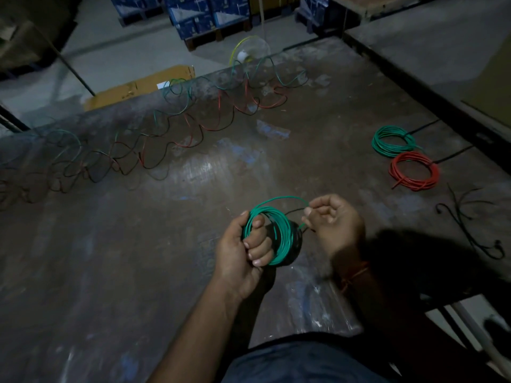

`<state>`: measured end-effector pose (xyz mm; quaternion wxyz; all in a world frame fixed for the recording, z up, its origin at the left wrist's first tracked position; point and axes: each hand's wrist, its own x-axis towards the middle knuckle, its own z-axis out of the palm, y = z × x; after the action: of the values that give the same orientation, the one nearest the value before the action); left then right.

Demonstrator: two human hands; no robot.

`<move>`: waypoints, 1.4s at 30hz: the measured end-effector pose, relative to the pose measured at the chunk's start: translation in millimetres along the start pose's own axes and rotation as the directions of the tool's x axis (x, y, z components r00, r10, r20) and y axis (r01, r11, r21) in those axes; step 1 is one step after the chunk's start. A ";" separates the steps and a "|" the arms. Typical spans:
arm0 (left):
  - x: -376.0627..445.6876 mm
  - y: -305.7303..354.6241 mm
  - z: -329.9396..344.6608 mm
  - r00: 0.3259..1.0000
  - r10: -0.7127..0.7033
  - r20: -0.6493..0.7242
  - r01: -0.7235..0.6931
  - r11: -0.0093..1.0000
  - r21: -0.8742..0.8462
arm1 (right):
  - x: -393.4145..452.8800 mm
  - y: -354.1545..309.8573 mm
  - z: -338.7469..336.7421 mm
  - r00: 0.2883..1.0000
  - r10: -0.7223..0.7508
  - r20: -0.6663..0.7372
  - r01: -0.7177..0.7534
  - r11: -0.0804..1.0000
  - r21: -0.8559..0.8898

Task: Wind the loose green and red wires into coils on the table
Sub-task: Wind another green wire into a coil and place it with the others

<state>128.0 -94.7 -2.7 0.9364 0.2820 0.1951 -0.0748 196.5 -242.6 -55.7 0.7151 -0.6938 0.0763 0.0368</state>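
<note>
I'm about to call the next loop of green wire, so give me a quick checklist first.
1. Left hand grips the green coil: ok.
2. Right hand pinches the free green end near the coil: ok.
3. Loops in the coil lie together: ok.
4. Finished green coil and red coil lie aside, out of the way: ok.
5. Loose wires across the table untangled: not ok.
6. Whether the held wire joins them: cannot tell.

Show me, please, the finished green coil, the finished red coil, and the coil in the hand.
finished green coil (383,145): head view, left side of its ring.
finished red coil (398,175): head view, lower-left strands.
held green coil (284,233): head view, right-side loops.
</note>
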 end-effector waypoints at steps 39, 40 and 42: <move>27.8 -25.8 5.9 0.997 -0.063 0.039 0.061 0.997 0.055 | 18.9 18.4 -28.4 0.829 -0.086 0.553 0.375 0.819 -0.435; 29.6 -25.4 6.0 0.998 -0.059 0.038 0.056 0.995 0.078 | 17.8 20.3 -29.2 0.834 -0.079 0.546 0.359 0.828 -0.430; 33.4 -24.8 6.7 1.000 -0.011 0.006 0.010 0.985 0.174 | 13.8 17.9 -29.9 0.859 -0.083 0.506 0.316 0.863 -0.394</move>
<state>154.5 -120.0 -23.6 0.9086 0.3612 0.1859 -0.0973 205.5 -272.5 -76.4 0.5246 -0.8180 -0.1857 0.1453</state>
